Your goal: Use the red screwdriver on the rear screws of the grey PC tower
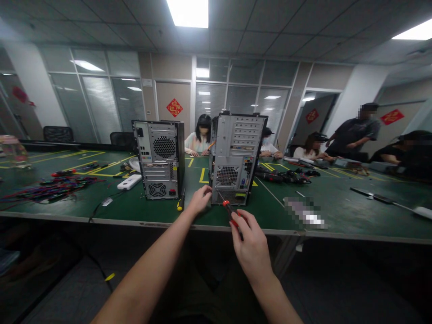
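My right hand (250,236) is closed around the red-and-black handle of a screwdriver (230,208). Its thin shaft points up and left, with the tip near the lower back panel of the right computer case (232,130). I cannot make out whether the tip sits in a screw. At that case's lower left edge, my left hand (201,199) has its fingers bent and pressed against the metal. This grey case stands upright with its back toward me. Just left of my left hand, a yellow-and-black screwdriver (181,202) lies on the green table (202,215).
A second computer case (160,157) stands upright on the left. Beyond it lie a white power strip (129,182) and a heap of coloured cables (57,189). Black cables (286,174) lie behind the right case. Several people sit or stand across the table.
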### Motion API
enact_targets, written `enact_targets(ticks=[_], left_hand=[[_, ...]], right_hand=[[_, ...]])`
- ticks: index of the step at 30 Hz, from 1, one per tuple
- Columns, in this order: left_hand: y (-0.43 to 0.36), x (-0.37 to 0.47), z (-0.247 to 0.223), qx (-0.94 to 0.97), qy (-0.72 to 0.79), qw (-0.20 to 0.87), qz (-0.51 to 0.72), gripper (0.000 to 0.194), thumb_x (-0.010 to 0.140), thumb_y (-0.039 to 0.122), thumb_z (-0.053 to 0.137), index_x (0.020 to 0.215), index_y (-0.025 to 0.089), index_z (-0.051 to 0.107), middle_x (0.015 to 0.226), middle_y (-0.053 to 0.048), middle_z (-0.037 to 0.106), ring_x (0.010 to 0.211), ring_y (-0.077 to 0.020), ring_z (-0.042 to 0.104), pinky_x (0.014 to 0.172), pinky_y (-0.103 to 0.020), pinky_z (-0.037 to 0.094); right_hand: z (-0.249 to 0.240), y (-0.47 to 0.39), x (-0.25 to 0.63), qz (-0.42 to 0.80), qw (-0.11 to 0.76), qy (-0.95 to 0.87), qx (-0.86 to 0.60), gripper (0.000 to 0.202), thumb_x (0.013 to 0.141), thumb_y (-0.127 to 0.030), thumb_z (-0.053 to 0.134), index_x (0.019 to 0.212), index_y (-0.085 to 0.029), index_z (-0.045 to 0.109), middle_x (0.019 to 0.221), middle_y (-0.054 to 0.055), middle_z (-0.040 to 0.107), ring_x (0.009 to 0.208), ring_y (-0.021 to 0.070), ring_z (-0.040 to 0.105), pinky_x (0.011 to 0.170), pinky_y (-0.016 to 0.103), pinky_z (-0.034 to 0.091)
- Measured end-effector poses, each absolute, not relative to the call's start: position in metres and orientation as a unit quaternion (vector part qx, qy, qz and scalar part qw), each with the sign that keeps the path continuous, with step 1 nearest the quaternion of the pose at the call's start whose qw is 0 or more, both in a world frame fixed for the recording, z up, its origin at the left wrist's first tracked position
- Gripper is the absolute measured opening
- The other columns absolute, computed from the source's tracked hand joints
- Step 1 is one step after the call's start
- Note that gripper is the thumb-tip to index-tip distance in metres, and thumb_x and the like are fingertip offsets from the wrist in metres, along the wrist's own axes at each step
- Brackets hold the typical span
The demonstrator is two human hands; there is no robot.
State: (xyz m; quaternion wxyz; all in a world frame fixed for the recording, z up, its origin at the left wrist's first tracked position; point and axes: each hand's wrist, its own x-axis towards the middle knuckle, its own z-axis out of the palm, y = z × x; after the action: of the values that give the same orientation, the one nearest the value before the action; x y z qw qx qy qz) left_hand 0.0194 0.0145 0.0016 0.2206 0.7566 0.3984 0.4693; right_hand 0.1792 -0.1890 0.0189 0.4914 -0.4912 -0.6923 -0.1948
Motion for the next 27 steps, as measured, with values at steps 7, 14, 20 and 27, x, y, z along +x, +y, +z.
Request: enact_targets(ticks=[7,14,20,27], left_hand=[[0.029,0.016,-0.004,0.703,0.452,0.271,0.477,0.024,0.093,0.022,0.045,0.092,0.02,0.069,0.087,-0.003,0.074,0.084,-0.0179,0.066,0.078,-0.027,0.049],[0.036,0.013,-0.006,0.665,0.489,0.273,0.494,0.022,0.092,0.024,0.049,0.094,0.019,0.07,0.096,-0.004,0.076,0.094,-0.0189,0.067,0.085,-0.027,0.049],[0.043,0.011,-0.009,0.626,0.507,0.287,0.518,0.025,0.093,0.024,0.046,0.09,0.019,0.07,0.093,-0.005,0.075,0.092,-0.0193,0.067,0.083,-0.028,0.049],[0.046,0.012,-0.013,0.638,0.509,0.285,0.503,0.024,0.094,0.028,0.048,0.091,0.019,0.071,0.096,-0.006,0.076,0.094,-0.02,0.067,0.085,-0.029,0.048]], right_hand=[[0.013,-0.188,0.179,-0.182,0.512,-0.674,-0.501,0.024,0.103,-0.031,0.058,0.12,-0.018,0.069,0.107,0.012,0.072,0.097,0.0237,0.073,0.086,0.037,0.062],[0.014,-0.189,0.176,-0.206,0.477,-0.709,-0.478,0.029,0.102,-0.014,0.052,0.124,-0.019,0.07,0.126,0.016,0.067,0.113,0.0259,0.068,0.096,0.043,0.06],[0.013,-0.188,0.176,-0.195,0.516,-0.666,-0.502,0.025,0.102,-0.033,0.062,0.118,-0.016,0.069,0.096,0.01,0.071,0.087,0.023,0.073,0.078,0.035,0.062],[0.018,-0.187,0.178,-0.204,0.492,-0.7,-0.476,0.028,0.103,-0.015,0.052,0.122,-0.02,0.072,0.126,0.014,0.067,0.112,0.0255,0.069,0.096,0.042,0.06]])
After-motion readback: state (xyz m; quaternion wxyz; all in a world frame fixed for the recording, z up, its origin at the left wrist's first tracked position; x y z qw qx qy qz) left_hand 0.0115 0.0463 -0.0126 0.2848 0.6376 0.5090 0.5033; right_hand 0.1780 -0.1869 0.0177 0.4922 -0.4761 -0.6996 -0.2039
